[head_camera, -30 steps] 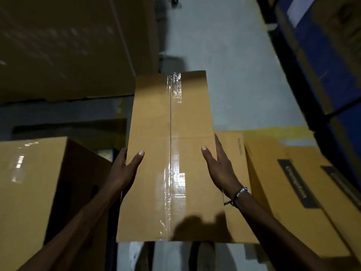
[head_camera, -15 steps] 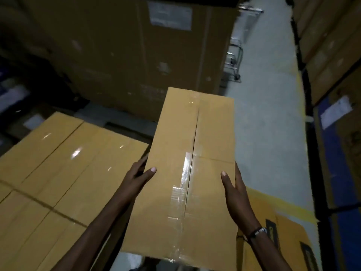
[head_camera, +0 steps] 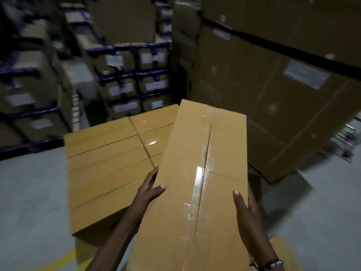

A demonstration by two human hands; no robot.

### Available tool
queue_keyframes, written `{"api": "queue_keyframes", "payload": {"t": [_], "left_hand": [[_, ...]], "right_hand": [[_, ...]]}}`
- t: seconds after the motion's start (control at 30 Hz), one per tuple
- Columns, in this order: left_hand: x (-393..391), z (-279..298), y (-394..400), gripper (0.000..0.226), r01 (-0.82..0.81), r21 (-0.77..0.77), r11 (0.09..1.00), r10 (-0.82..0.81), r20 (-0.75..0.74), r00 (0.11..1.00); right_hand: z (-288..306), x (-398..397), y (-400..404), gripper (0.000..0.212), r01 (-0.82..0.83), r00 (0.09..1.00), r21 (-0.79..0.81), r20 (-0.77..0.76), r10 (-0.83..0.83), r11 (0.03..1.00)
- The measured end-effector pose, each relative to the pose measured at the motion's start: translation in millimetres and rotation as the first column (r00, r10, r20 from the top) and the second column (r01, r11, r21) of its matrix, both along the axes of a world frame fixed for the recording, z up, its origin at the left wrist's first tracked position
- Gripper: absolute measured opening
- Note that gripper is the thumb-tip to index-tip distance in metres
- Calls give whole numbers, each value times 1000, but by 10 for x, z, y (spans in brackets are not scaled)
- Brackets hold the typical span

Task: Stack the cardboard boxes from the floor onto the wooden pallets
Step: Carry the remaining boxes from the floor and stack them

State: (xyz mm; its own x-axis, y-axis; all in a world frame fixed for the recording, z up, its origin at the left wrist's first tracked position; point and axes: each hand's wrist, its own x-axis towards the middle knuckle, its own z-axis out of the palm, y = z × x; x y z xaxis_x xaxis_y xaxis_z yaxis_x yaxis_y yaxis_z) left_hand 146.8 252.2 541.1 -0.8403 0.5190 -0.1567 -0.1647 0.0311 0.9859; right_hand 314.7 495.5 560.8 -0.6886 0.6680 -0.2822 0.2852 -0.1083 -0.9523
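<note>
Far left: blue racking w/ labelled cartons, blurred. In front of it, a flat layer of stacked boxes on grey floor; pallet under them not visible. Left hand flat against the left side of the carried box, thumb hooked over the top face, fingers spread down the side, not curled shut. Box held up off the floor btwn both hands, taped seam up; long axis runs away from the person, far end pointing up-frame and tipped slightly left, overlapping the stacked layer's right edge. Right hand pressed open on the right side, thumb on top; wristband at wrist. Right: tall brown cartons. Vs 0.5 s ago: view swung left, racking now in sight, stacked layer nearer centre, grip unchanged.
</note>
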Motion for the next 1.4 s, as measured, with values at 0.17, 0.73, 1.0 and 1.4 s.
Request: {"api": "queue_keyframes", "payload": {"t": [0.17, 0.73, 1.0, 1.4], "left_hand": [[562, 33, -1150, 76, -245, 59, 968, 244, 28, 969], [2069, 159, -3789, 63, -845, 105, 524, 849, 17, 529], [1895, 89, -4316, 58, -938, 69, 339, 938, 57, 343], [678, 152, -4872, 51, -985, 16, 170, 982, 77, 171]], "right_hand": [[74, -33, -857, 61, -206, 977, 10, -52, 207, 978], [266, -785, -3555, 77, -841, 541, 77, 88, 837, 536], [259, -1418, -4382, 66, -938, 344, 43, 27, 938, 343], [94, -2840, -5180, 46, -984, 181, -1, -30, 983, 181]]}}
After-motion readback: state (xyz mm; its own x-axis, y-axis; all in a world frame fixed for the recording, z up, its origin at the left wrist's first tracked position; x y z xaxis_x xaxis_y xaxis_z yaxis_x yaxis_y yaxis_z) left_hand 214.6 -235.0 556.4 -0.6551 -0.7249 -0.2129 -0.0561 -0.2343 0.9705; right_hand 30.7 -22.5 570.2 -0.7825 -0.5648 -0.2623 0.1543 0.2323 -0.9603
